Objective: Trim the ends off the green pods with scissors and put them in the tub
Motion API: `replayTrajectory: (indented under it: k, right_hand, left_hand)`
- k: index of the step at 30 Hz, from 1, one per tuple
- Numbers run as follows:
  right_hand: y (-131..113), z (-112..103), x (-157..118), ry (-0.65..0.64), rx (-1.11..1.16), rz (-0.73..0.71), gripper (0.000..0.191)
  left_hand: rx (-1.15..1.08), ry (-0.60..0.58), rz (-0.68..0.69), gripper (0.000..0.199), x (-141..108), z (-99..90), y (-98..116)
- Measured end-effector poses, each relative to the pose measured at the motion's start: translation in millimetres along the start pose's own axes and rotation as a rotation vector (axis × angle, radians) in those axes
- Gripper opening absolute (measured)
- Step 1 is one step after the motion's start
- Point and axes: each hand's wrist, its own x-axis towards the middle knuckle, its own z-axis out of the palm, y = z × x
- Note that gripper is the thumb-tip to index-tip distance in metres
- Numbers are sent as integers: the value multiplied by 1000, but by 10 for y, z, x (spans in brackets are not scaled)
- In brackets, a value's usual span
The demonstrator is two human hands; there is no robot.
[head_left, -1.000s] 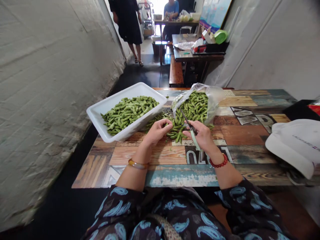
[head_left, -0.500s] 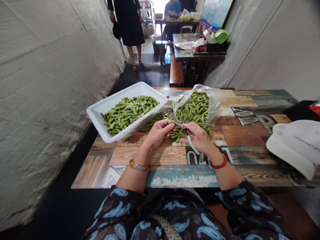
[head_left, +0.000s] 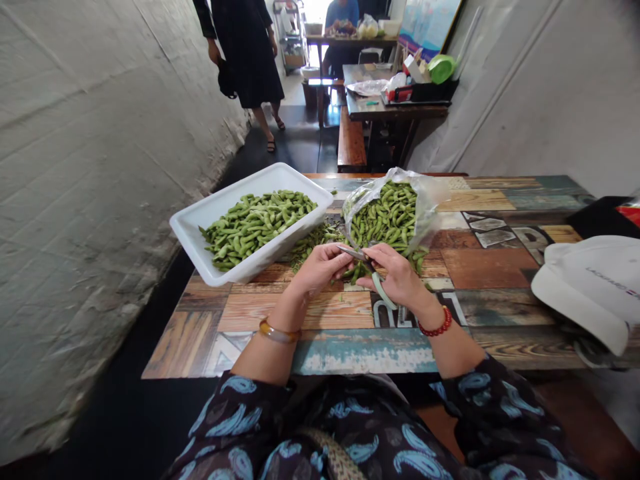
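Green pods [head_left: 359, 272] are spread on the surface [head_left: 330, 310] just beyond the hands; more are heaped in a clear plastic bag [head_left: 431, 200] behind them, and another heap lies in a white tub [head_left: 193, 250], beyond and to the left of the left hand. Small green scraps [head_left: 320, 237] are scattered beyond the left hand, between the tub and the bag.

A pair of scissors [head_left: 381, 291] is gripped in the right hand [head_left: 397, 272], with the pale handle hanging below the palm and the blades pointed at the left fingertips. The left hand [head_left: 321, 268] is closed in a pinch, thumb against fingers; whether a pod is held there cannot be told, as the fingertips and the blades cover the spot.

The step in hand appears to be fine snipping, and it would be done best with the blade tips alone. Any pod should be pinched by its body, with only the end to be cut left showing, and the left fingertips should be tucked back from the blades. Both wrists are best kept low so that the cut is steadied. Since scraps and loose pods lie so near each other, trimmings would best be dropped on the scrap side, away from the bag's mouth.
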Motion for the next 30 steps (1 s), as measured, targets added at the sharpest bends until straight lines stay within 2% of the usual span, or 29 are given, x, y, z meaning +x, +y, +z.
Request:
replayTrajectory:
  k: [8,14,20,22,26,30]
  right_hand:
    - [35,-23,-10,-47,-46,7,49]
    - [-15,-62,-9,-79,-75,37,45]
    - [-25,-74,-10,-86,-116,59,39]
    - [-7,-61,-9,-38,-110,87,39]
    - [41,-29,2,139,-73,135,40]
    - [45,-13,9,185,-65,111,46]
  left_hand:
    - [34,44,6,33,4,-25,-45]
    - [138,86,61,28,0,-14,4]
    - [180,138,42,30,15,-14,11]
    - [132,147,37,29,18,-16,7]
    - [-38,150,30,32,15,-7,24]
    - [-138,156,41,31,5,8,56]
